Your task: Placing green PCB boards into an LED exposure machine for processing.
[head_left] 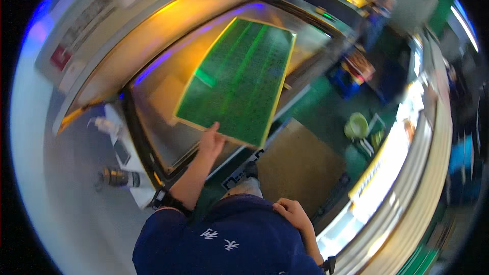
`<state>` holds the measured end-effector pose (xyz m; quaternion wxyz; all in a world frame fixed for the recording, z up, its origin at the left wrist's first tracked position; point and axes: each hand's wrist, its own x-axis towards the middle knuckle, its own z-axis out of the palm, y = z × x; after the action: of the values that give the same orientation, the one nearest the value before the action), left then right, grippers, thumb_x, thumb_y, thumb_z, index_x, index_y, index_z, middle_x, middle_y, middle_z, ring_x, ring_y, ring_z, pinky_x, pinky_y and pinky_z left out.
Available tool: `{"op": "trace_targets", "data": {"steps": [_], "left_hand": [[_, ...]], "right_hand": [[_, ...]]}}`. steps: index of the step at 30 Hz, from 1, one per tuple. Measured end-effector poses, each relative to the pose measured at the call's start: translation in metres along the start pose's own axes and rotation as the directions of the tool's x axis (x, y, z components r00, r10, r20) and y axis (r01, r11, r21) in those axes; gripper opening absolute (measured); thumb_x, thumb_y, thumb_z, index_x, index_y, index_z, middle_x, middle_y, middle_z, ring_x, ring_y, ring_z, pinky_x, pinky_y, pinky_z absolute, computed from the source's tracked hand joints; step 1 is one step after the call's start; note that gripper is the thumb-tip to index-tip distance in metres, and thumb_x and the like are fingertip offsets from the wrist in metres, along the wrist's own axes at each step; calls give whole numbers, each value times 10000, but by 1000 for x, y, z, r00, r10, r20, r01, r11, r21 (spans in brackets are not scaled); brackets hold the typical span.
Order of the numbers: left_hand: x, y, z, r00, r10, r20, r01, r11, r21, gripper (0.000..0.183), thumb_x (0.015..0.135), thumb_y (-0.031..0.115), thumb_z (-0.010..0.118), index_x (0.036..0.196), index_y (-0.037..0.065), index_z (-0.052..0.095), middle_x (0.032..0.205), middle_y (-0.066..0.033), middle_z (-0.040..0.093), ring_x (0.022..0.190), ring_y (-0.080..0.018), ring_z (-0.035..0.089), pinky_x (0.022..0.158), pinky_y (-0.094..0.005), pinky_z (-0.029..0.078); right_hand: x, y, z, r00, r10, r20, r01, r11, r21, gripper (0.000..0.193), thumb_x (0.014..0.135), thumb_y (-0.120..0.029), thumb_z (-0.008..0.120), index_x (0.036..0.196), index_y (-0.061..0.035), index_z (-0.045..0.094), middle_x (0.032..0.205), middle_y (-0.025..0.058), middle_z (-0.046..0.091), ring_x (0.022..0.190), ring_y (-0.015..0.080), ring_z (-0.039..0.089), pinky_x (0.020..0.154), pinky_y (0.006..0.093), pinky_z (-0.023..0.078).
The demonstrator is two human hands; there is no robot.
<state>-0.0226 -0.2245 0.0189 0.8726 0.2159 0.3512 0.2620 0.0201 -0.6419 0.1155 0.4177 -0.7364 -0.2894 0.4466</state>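
A large green circuit-board panel [237, 79] with a thin yellowish border and rows of fine dark marks is held slanted over a dark-framed glass bed. My left hand [211, 142] grips the panel's near edge, its thumb showing on top and the other fingers mostly hidden below. Under the panel, the glass bed [158, 137] reflects yellow light. My right hand [295, 214] rests at my waist against the dark blue shirt [219, 234], its fingers bent in and nothing visible in them.
A raised lid [97, 81] stands along the bed's left side. A dark cylindrical object [120, 177] sits at left. On the green floor are a brown board [303, 160], a light green bucket [356, 126] and a blue stool [348, 84]. Another person [379, 12] stands at far right.
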Motion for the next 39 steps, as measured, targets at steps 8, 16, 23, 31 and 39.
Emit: {"op": "trace_targets", "data": {"steps": [8, 16, 23, 31, 39], "left_hand": [[93, -32, -24, 972, 97, -216, -169, 922, -349, 143, 975, 130, 629, 1011, 28, 535, 970, -60, 560, 927, -198, 615, 906, -359, 595], [80, -9, 4, 947, -34, -320, -135, 861, -490, 227, 1034, 193, 522, 1162, 5, 521, 1143, -166, 608, 1068, -308, 621, 965, -430, 564], [42, 22, 26, 981, 163, 106, -182, 575, 798, 592, 1014, 472, 455, 1454, 82, 389, 1516, -206, 390, 1376, -448, 376, 1077, -661, 340], [60, 1, 12, 937, 338, 86, 132, -572, 810, 773, 928, 645, 473, 1568, 260, 274, 1665, -35, 93, 1482, -502, 55, 1024, -850, 77], [81, -2, 12, 914, 393, 103, 148, -559, 816, 774, 943, 661, 420, 1571, 239, 257, 1666, -42, 85, 1495, -474, 43, 1051, -825, 72]], "right_hand": [[139, -60, -56, 994, 32, 101, -9, 976, -219, 289, 964, -279, 630, 989, 2, 692, 829, 138, 702, 757, 186, 654, 703, 337, 510], [274, -169, -120, 940, -304, 155, 341, 849, -404, 204, 894, -188, 680, 1005, -19, 699, 842, 140, 704, 706, 220, 671, 659, 324, 518], [325, -388, -202, 99, -973, -208, 705, 216, -675, 427, 842, -183, 725, 1236, -52, 628, 1305, 144, 615, 1241, 348, 556, 1023, 476, 444], [362, -494, -235, 398, -917, -12, 389, 180, -903, 285, 756, -315, 774, 897, -77, 703, 894, 145, 689, 902, 352, 654, 807, 425, 506], [353, -361, -235, 206, -968, 142, 544, -7, -839, 266, 618, -99, 744, 874, -133, 679, 826, 95, 646, 853, 326, 618, 785, 432, 455]]}}
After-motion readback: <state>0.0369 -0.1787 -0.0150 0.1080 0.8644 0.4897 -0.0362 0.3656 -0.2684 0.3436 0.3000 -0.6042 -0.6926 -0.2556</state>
